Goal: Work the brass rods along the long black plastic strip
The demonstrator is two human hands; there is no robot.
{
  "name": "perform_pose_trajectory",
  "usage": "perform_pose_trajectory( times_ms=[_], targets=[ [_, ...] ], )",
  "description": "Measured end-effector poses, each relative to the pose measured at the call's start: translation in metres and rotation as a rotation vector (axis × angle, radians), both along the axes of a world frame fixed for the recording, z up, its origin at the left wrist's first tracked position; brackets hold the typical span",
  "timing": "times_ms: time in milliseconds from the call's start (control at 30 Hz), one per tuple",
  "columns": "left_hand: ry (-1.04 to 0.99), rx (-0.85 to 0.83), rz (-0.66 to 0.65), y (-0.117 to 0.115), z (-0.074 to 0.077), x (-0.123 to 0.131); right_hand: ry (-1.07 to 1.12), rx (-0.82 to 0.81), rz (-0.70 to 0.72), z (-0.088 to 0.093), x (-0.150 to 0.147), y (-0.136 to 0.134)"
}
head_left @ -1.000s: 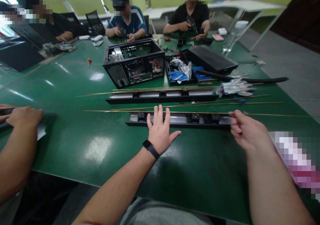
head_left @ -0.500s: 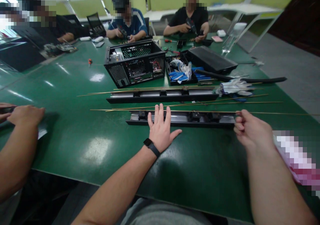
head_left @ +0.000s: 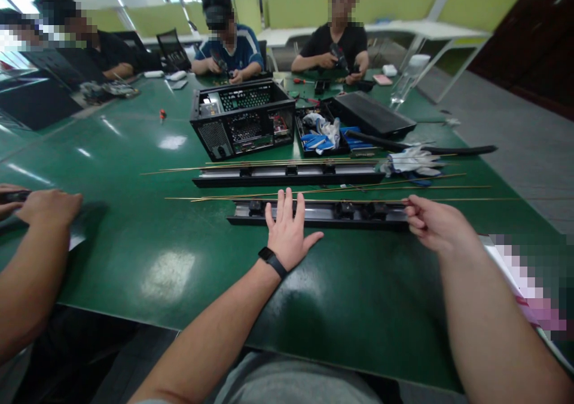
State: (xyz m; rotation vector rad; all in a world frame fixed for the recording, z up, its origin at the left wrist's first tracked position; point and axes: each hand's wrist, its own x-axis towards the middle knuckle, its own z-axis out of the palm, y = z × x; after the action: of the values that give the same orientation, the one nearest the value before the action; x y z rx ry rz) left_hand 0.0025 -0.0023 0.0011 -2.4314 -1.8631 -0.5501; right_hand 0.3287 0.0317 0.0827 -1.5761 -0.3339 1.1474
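Fingers spread, my left hand [head_left: 288, 227] rests over the nearer long black channel rail [head_left: 244, 219], covering part of it. Small black blocks [head_left: 344, 210] sit inside the rail. At the rail's right end, my right hand [head_left: 433, 222] pinches a thin brass-coloured rod [head_left: 488, 199], which runs left along the rail's far edge and out past the hand to the right. More thin rods [head_left: 452, 186] lie between this rail and a second black rail [head_left: 224, 181], parallel and farther away.
Behind the rails stand an open black computer case [head_left: 244, 120] and a black tray with gloves [head_left: 320, 134]. More gloves [head_left: 412, 162] lie at the far rail's right end, near a black tube [head_left: 466, 150]. Co-workers [head_left: 231, 45] sit around; a neighbour's hand [head_left: 51, 205] is at left.
My right hand has shifted slightly left along the rail with the rod still pinched. My left hand stays in place. The view has tilted a little.
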Motion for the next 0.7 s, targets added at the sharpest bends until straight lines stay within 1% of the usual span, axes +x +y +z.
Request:
perform_pose_trajectory(
  times_ms=[100,233,333,700],
  targets=[
    [-0.01,-0.007,-0.004,0.0,0.0,0.0,0.016,0.011,-0.006,-0.002,-0.002,-0.004],
    [-0.009,-0.006,-0.004,-0.001,0.002,-0.001,0.009,0.071,-0.053,-0.006,-0.009,-0.011],
    [0.006,-0.007,0.004,-0.001,0.003,-0.001,0.008,0.087,-0.073,-0.008,-0.012,-0.012],
    [0.012,0.016,0.005,-0.001,0.002,-0.002,0.016,0.08,-0.165,-0.014,0.008,-0.013]
  ],
)
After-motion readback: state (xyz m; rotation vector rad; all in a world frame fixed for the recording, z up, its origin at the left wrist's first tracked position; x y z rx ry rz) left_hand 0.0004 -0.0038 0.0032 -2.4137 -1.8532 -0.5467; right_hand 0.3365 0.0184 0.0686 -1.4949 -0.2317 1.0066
